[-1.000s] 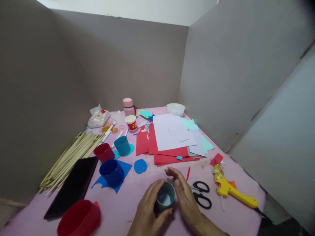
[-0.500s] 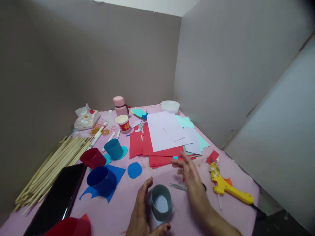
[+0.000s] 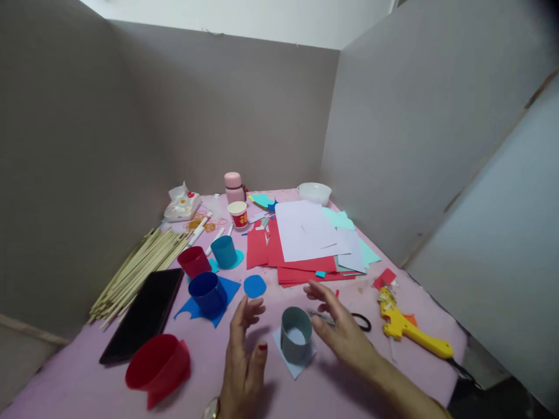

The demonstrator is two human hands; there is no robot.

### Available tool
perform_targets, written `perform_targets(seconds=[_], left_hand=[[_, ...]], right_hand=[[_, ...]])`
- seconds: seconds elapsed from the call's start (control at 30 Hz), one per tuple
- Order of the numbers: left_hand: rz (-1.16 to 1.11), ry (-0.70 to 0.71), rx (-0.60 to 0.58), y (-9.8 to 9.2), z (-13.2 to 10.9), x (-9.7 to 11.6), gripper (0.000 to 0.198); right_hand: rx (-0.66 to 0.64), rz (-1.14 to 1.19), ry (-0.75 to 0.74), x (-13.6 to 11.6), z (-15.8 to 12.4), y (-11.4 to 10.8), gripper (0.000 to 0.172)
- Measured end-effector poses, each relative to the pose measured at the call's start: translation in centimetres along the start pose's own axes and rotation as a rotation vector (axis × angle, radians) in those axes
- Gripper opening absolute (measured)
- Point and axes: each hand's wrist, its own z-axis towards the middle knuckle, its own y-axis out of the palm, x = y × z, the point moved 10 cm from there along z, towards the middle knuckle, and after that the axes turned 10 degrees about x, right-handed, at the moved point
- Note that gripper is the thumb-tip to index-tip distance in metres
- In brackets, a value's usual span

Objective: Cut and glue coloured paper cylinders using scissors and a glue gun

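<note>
A grey-blue paper cylinder (image 3: 296,334) stands upright on a pale blue paper square (image 3: 292,359) near the front of the pink table (image 3: 87,384). My left hand (image 3: 244,349) is just left of it, fingers spread, holding nothing. My right hand (image 3: 338,326) hovers to its right with fingers apart, over the black-handled scissors (image 3: 360,321), not touching the cylinder.
Red (image 3: 194,262), teal (image 3: 224,251) and dark blue (image 3: 208,293) paper cylinders stand to the left, a wide red one (image 3: 157,366) at the front. Wooden sticks (image 3: 140,270), a black tablet (image 3: 146,314), stacked paper sheets (image 3: 305,241), a yellow glue gun (image 3: 408,331), a paper cup (image 3: 238,214).
Both hands have let go of the grey-blue cylinder and drawn apart from it. It now stands alone on its square base. The view shifted slightly.
</note>
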Motion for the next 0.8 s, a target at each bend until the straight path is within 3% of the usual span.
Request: perform_targets(seconds=[0.07,0.2,0.3,0.37,0.5,0.63,0.73,0.8], left_hand=[[0.026,0.012,-0.041,0.5,-0.2,0.1,0.054],[0.099,0.000,-0.042,0.3,-0.2,0.6,0.049],[0.193,-0.046,-0.047,-0.4,-0.4,0.9,0.029],[0.253,-0.061,-0.120,-0.3,-0.8,1.1,0.010],[0.341,-0.058,-0.241,0.1,-1.7,0.9,0.012],[0.379,-0.043,-0.259,0.0,-1.9,0.2,0.010],[0.385,-0.007,-0.236,-0.1,-1.9,0.0,0.008],[0.388,0.023,-0.198,-0.1,-1.7,0.1,0.016]], right_hand=[[-0.008,-0.029,-0.026,0.7,-1.5,1.2,0.058],[-0.065,-0.099,-0.028,0.5,-1.6,2.4,0.075],[-0.089,-0.108,0.016,1.0,-1.4,3.1,0.093],[-0.073,-0.110,0.038,1.5,-1.9,3.2,0.095],[0.018,-0.208,0.011,1.9,-3.3,1.3,0.077],[0.166,-0.461,-0.058,1.8,-3.7,-4.1,0.047],[0.034,-0.646,-0.144,1.4,-3.2,-5.4,0.032],[-0.011,-0.696,-0.167,0.5,-2.6,-5.5,0.032]])
